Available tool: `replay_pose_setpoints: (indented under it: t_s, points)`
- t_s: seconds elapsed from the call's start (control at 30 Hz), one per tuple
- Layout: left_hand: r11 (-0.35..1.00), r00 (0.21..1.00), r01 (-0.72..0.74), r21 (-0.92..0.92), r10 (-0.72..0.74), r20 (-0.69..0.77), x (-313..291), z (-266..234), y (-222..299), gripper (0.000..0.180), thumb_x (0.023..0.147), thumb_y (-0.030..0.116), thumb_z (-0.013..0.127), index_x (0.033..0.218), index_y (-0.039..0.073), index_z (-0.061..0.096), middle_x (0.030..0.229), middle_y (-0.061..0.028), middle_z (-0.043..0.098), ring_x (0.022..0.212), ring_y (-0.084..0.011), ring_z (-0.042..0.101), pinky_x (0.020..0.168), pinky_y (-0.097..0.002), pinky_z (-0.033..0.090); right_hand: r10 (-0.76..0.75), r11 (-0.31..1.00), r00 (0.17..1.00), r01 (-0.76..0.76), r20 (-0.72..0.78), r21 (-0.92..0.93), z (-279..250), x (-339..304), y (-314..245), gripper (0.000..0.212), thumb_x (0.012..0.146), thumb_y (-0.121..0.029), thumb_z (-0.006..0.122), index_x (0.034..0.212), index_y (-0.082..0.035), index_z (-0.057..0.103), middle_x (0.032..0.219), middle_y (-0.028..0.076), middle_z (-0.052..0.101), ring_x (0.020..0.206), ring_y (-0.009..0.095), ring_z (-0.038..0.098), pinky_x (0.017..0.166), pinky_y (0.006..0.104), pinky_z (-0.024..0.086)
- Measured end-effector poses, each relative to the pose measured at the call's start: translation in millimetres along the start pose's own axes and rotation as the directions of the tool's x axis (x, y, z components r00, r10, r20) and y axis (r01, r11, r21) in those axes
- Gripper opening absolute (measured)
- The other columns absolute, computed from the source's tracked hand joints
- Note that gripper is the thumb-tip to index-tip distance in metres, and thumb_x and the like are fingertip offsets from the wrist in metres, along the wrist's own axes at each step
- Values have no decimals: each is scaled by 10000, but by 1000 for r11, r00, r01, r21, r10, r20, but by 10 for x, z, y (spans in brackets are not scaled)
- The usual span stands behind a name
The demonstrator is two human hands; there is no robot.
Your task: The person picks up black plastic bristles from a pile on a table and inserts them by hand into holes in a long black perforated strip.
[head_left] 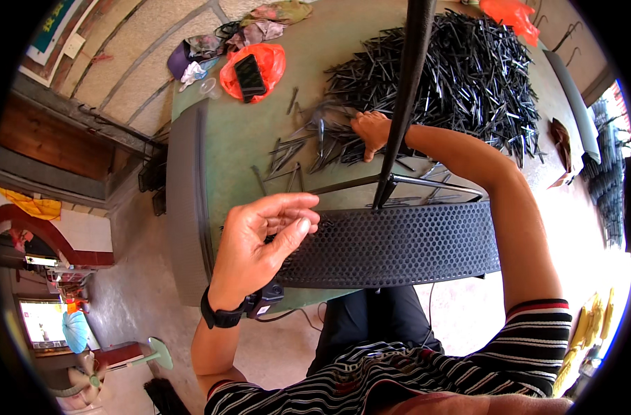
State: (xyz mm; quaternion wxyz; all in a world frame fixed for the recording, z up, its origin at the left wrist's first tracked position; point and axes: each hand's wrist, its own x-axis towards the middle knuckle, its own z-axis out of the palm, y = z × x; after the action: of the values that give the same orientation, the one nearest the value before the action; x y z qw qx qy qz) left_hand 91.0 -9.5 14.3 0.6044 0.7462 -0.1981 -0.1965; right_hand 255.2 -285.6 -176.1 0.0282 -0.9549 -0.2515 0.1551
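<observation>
My left hand (267, 235) hovers over the left end of a curved black perforated panel (391, 242). Its fingers are loosely bent, the thumb stands apart from the index finger, and nothing shows between them. My right hand (372, 135) reaches past a dark upright rod (402, 104) to the left edge of a big heap of thin black sticks (468, 76). Its thumb is spread from the fingers, and the fingertips touch or hover over loose sticks; some beside them are blurred. A thin black bar frame (433, 183) joins the rod's foot behind the panel.
On the green table (246, 149), an orange-red plastic bag (270, 59) lies under a black phone (250, 77). Crumpled cloths (260, 31) and a purple cap (179, 61) lie beyond it. Grey padded edging (186, 207) borders the left side. A fan (87, 377) stands lower left.
</observation>
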Motion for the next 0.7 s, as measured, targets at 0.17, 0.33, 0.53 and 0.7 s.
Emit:
replay_pose_setpoints:
  t_s: [0.17, 0.33, 0.53, 0.7]
  points:
    - [984, 994, 93, -152, -101, -47, 31, -26, 2, 231, 866, 58, 589, 1070, -51, 588, 871, -105, 641, 795, -147, 627, 717, -247, 506, -37, 999, 998, 36, -41, -3, -10, -24, -107, 745, 529, -256, 798, 1130, 41, 473, 1059, 203, 527, 1051, 359, 501, 846, 435, 444]
    - [964, 996, 39, -263, -60, -72, -76, 12, 54, 205, 864, 35, 576, 1047, -55, 591, 850, -112, 647, 779, -172, 640, 723, -272, 520, -17, 990, 986, 40, -166, 136, 159, 4, 68, 643, 563, -229, 765, 1122, -8, 535, 921, 221, 602, 925, 365, 584, 744, 443, 483]
    - [947, 991, -1, -322, -41, -125, -81, -26, 44, 173, 872, 33, 560, 1021, -45, 598, 828, -107, 647, 762, -176, 639, 724, -280, 520, -17, 976, 904, 108, -427, 191, 309, -9, 206, 551, 578, -212, 721, 1052, 27, 570, 848, 210, 622, 848, 382, 601, 746, 409, 489]
    - [929, 975, 35, -369, -112, -190, -57, -49, -32, 167, 854, 44, 561, 1001, -28, 596, 805, -113, 644, 716, -216, 649, 692, -315, 536, 163, 849, 906, 73, -391, 523, 6, -209, 92, 533, 602, -209, 695, 1054, 35, 554, 836, 244, 617, 843, 380, 598, 758, 401, 474]
